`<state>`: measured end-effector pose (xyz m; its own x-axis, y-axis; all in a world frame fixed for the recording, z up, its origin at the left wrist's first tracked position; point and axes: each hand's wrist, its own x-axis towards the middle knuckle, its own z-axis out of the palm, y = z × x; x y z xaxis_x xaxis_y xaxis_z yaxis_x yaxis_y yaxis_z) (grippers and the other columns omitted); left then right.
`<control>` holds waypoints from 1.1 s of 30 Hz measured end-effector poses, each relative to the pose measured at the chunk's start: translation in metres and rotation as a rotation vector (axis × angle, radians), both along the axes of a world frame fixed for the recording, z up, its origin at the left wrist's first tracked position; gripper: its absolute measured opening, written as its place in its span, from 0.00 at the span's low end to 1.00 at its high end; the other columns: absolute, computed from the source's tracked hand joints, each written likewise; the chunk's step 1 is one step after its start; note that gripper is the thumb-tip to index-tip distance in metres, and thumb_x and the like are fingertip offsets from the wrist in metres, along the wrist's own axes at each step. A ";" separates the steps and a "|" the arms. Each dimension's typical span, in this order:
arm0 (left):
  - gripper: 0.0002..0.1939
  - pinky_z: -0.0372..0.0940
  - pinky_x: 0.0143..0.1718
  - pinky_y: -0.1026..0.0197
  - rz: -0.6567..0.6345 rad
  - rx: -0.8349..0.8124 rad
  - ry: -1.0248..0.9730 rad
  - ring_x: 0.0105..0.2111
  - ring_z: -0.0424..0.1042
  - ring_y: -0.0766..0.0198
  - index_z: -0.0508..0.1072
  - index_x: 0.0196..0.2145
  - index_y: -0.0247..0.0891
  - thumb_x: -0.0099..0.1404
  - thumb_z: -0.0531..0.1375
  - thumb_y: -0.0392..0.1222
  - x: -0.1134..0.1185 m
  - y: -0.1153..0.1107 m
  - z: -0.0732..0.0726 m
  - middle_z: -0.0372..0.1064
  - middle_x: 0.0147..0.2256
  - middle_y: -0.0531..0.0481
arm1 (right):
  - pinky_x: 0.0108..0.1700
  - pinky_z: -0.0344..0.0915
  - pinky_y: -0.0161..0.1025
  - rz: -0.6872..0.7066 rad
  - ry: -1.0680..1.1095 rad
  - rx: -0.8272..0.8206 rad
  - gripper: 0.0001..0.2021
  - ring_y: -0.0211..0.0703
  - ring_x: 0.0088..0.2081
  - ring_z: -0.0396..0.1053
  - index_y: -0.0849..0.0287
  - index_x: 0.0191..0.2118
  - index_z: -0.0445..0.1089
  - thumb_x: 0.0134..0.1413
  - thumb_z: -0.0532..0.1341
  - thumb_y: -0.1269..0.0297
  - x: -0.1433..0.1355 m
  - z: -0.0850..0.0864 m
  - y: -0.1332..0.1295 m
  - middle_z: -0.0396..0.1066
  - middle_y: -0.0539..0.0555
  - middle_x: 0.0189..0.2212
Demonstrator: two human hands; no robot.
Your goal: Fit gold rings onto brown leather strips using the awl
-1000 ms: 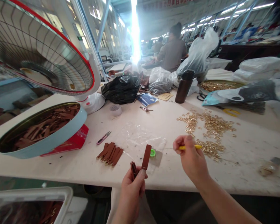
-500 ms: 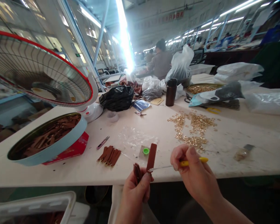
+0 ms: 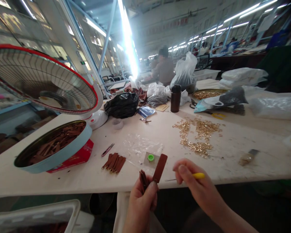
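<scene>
A brown leather strip (image 3: 160,167) points up and to the right from my left hand (image 3: 144,197), pinched near its lower end by the thumb. More folded brown strips (image 3: 143,181) are held in the same hand. My right hand (image 3: 191,176) is closed around a thin tool with a yellow handle (image 3: 199,175); its thin tip points left, apart from the strip. Beyond my hands, a green round cap (image 3: 150,158) sits on a small grey plate. To the left lies a row of brown strips with gold rings (image 3: 113,162). Many gold rings (image 3: 200,147) are spread farther back.
A tilted blue tin of brown strips (image 3: 80,145) rests on a red box at left, below a fan (image 3: 46,84). Small scissors (image 3: 108,150), a dark bottle (image 3: 175,98) and plastic bags (image 3: 185,72) are on the table. A person (image 3: 164,69) sits beyond.
The tool's tip has moved away from the strip's lower end as my right hand drew back slightly. The strip in my left hand now leans more to the right.
</scene>
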<state>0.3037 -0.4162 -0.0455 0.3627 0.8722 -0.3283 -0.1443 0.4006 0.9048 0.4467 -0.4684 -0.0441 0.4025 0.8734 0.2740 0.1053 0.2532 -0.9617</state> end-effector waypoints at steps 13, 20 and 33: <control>0.10 0.40 0.13 0.69 -0.034 0.099 0.132 0.11 0.45 0.76 0.65 0.24 0.38 0.50 0.62 0.45 0.006 0.001 -0.008 0.52 0.12 0.62 | 0.23 0.52 0.32 0.345 0.155 -0.231 0.13 0.35 0.20 0.54 0.60 0.25 0.62 0.54 0.54 0.57 -0.013 -0.017 0.020 0.57 0.45 0.16; 0.08 0.44 0.15 0.69 -0.090 0.132 0.126 0.13 0.46 0.75 0.66 0.25 0.37 0.51 0.61 0.44 0.000 0.009 -0.013 0.49 0.13 0.62 | 0.26 0.56 0.31 0.394 0.238 -0.256 0.05 0.37 0.24 0.58 0.61 0.26 0.65 0.45 0.55 0.66 -0.020 -0.013 0.027 0.60 0.46 0.18; 0.07 0.50 0.18 0.67 0.071 0.311 0.524 0.15 0.51 0.71 0.62 0.22 0.39 0.52 0.55 0.43 -0.055 0.071 -0.043 0.51 0.15 0.61 | 0.21 0.55 0.32 0.350 0.106 -0.377 0.15 0.36 0.19 0.55 0.59 0.37 0.63 0.50 0.56 0.52 -0.027 -0.039 0.051 0.58 0.45 0.16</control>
<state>0.2488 -0.3454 -0.0880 0.1592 0.9720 -0.1730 0.3351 0.1117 0.9356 0.4194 -0.4171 -0.0835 0.0776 0.9907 -0.1117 -0.0259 -0.1100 -0.9936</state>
